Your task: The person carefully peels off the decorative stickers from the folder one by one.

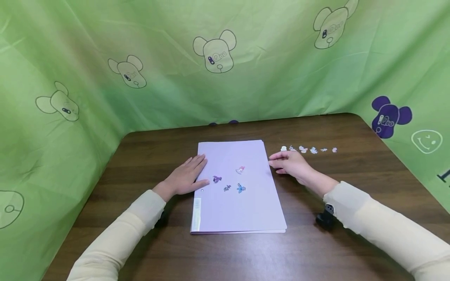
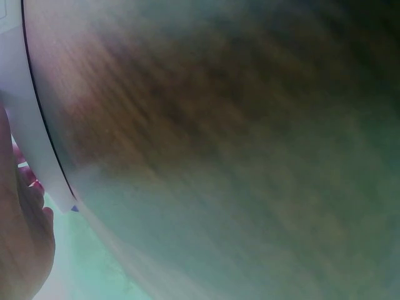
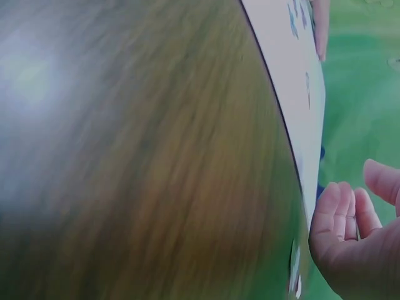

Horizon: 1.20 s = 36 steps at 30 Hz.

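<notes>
A pale lilac paper folder lies on the brown table. On its cover are several small cut-out stickers: a purple one, a grey one, a blue one and a pink-and-white one. My left hand rests flat on the folder's left edge, fingers spread and thumb on the cover. At the folder's right edge hovers my right hand, its fingers loosely bent. In the right wrist view, the right thumb stands apart from the fingers, with nothing visible between them.
A row of several small cut-outs lies on the table just beyond the right hand. Green cloth printed with mouse-eared heads hangs behind and beside the table. A black wrist device sits under the right cuff.
</notes>
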Motion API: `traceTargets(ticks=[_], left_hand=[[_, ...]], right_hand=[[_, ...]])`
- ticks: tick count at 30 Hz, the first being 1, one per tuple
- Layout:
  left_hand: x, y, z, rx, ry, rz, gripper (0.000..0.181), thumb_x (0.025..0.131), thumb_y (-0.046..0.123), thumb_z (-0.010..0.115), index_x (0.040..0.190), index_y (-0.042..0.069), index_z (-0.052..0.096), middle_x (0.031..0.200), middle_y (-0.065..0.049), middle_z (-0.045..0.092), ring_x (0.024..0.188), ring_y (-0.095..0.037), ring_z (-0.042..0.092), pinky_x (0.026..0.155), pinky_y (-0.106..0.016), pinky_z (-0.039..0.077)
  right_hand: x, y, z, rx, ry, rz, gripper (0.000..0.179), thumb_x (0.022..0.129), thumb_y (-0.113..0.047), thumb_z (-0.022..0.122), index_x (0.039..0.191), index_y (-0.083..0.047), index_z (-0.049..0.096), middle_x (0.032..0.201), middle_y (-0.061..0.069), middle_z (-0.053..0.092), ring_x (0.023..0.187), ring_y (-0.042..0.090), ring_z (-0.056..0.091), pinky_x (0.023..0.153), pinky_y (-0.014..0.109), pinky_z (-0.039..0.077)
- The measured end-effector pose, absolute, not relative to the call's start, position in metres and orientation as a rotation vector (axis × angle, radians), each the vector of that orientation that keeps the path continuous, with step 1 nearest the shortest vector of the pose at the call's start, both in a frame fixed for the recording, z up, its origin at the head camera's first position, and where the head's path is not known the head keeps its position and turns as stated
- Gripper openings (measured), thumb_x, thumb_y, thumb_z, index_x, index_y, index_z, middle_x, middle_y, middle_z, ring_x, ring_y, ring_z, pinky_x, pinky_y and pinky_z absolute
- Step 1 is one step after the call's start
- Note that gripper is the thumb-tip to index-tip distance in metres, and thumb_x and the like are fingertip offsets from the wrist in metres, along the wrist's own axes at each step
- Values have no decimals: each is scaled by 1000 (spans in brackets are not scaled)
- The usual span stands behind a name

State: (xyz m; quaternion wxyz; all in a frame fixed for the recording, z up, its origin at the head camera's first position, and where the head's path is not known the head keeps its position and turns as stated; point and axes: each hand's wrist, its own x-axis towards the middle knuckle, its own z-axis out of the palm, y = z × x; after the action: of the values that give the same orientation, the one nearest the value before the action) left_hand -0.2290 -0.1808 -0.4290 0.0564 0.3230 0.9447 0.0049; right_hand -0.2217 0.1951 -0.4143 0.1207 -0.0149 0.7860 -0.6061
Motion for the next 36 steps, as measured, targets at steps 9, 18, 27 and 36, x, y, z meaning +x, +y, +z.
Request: traceTargets(ticks=[9, 18, 27, 36], left_hand=[[-227, -181, -430, 983, 2872, 37, 85, 96, 65, 33, 155, 5, 16, 162, -9, 8, 147, -19, 4, 117, -36, 6], [-227, -181, -429, 988, 2874, 35, 85, 97, 64, 33, 155, 5, 16, 162, -10, 8, 147, -20, 4, 117, -36, 6], [-228, -179, -428, 976, 2864, 30, 85, 97, 64, 33, 155, 5, 15, 162, -9, 7, 148, -19, 3, 117, -36, 5], [-228, -180, -429, 997, 2870, 29, 84, 97, 63, 33, 155, 4, 17, 162, -11, 9, 148, -20, 4, 117, -37, 7]], right_hand=[[-224, 164, -417, -123, 2278, -1694, 38, 91, -9, 68, 123, 11, 57, 103, 13, 62, 91, 23, 61, 78, 32, 55], [-234, 145, -418, -160, 2275, -1634, 37, 91, -9, 69, 122, 8, 59, 103, 11, 59, 90, 20, 60, 80, 31, 54], [-246, 129, -424, -322, 2379, -1493, 33, 83, -8, 76, 112, 4, 65, 98, 10, 66, 84, 17, 60, 72, 27, 51], [-248, 125, -425, -464, 2465, -1367, 28, 80, -2, 75, 107, 3, 68, 91, 9, 63, 84, 20, 55, 71, 28, 47]])
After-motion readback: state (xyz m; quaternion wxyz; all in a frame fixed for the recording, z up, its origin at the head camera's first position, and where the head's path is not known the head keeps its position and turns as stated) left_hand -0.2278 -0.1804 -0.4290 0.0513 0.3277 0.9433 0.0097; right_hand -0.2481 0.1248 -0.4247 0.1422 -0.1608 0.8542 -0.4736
